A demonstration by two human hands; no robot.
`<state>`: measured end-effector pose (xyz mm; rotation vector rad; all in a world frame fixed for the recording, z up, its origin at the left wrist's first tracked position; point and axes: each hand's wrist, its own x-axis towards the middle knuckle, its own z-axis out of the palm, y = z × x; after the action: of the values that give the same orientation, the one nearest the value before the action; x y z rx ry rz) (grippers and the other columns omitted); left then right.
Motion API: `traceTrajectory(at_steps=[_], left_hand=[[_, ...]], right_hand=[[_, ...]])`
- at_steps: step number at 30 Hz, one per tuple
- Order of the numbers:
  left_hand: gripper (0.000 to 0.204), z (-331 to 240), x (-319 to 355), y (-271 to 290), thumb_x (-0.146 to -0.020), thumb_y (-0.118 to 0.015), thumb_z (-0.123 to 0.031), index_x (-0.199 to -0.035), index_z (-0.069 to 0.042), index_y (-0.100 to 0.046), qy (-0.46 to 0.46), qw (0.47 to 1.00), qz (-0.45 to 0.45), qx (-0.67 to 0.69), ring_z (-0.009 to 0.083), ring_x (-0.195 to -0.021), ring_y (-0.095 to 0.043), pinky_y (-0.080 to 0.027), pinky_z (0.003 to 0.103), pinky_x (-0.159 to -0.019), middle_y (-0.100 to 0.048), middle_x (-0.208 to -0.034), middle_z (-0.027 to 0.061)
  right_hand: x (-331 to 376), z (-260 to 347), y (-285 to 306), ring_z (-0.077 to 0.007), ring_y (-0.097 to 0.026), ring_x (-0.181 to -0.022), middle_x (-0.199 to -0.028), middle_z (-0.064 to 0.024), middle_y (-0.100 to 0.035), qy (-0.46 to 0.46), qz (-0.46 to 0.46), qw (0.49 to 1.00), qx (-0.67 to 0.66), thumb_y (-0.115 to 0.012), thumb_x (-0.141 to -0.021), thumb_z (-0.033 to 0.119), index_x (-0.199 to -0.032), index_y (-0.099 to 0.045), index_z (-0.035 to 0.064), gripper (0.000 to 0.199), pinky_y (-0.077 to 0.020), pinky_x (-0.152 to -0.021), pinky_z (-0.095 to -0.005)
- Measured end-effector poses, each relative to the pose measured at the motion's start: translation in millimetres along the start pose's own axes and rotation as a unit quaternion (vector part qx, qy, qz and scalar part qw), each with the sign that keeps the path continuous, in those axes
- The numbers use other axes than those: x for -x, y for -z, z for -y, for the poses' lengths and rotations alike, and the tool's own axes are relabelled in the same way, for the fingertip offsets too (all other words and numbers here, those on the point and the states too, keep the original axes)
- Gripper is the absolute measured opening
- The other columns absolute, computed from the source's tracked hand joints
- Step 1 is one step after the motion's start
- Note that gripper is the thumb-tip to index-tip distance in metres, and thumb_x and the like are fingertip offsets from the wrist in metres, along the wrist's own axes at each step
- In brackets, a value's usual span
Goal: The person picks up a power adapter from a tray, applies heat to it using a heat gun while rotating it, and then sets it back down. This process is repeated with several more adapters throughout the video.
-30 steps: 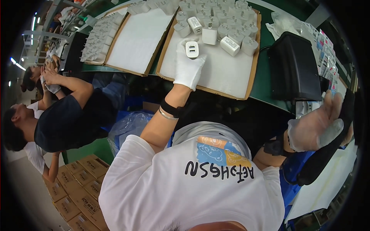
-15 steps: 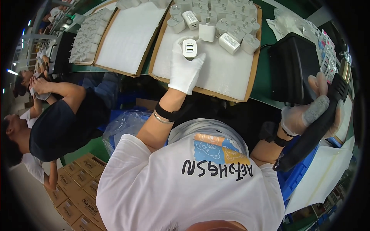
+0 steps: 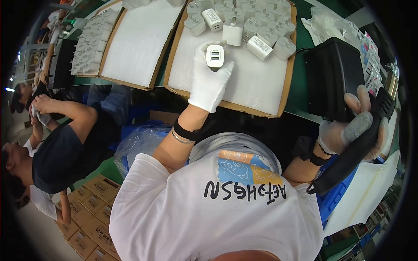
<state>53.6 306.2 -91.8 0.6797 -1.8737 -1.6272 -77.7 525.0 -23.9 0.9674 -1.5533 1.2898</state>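
Sitting in the left hand [image 3: 210,85] is a white charger [image 3: 215,57].

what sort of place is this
Probably a factory assembly or packing line: rows of near-identical white chargers stand on shallow cardboard trays, many brown cartons sit packed together, and another person is close by on the left.

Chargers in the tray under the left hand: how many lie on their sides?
2, in the tray: one charger left of centre, beyond the left hand; another charger right of centre. Others may be hidden at the back.
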Motion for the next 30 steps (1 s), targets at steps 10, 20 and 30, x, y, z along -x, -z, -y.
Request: traceTrajectory(at_steps=[10, 20, 30], left_hand=[[0.052, 2.1, -0.1, 0.1, -0.073, -0.063, 0.005, -0.119, -0.002, -0.041, 0.003, 1.000, 0.005, -0.002, 0.0152, -0.099, -0.050, -0.043, 0.028, -0.089, -0.050, -0.112, 0.0087], [0.051, -2.6, 3.7, 0.5, -0.074, -0.058, 0.006, -0.121, -0.003, -0.039, -0.001, 1.000, 0.014, 0.017, 0.0148, -0.101, -0.049, -0.042, 0.027, -0.089, -0.048, -0.114, 0.0082], [0.053, -6.3, 2.7, 3.3, -0.074, -0.054, 0.009, -0.123, -0.004, -0.038, -0.003, 0.999, 0.027, 0.039, 0.0135, -0.102, -0.048, -0.042, 0.027, -0.087, -0.049, -0.114, 0.0061]], right_hand=[[-0.5, -2.5, 0.0, -0.0227, -0.067, -0.062, -0.079, -0.0285, -0.064, 0.033, 0.007, 0.999, 0.012, -0.045, -0.095, 0.017, -0.118, -0.035, 0.0040, 0.028, -0.0531, -0.068, -0.0275], [0.0, -3.5, 3.2, -0.0221, -0.067, -0.062, -0.079, -0.0271, -0.065, 0.024, 0.008, 1.000, 0.004, -0.046, -0.095, 0.018, -0.117, -0.036, 0.0044, 0.029, -0.0526, -0.068, -0.0273], [-1.9, 5.7, -0.1, -0.0237, -0.068, -0.064, -0.080, -0.0285, -0.064, -0.020, -0.026, 0.999, -0.013, -0.052, -0.092, 0.016, -0.114, -0.042, 0.0046, 0.026, -0.0528, -0.074, -0.0308]])
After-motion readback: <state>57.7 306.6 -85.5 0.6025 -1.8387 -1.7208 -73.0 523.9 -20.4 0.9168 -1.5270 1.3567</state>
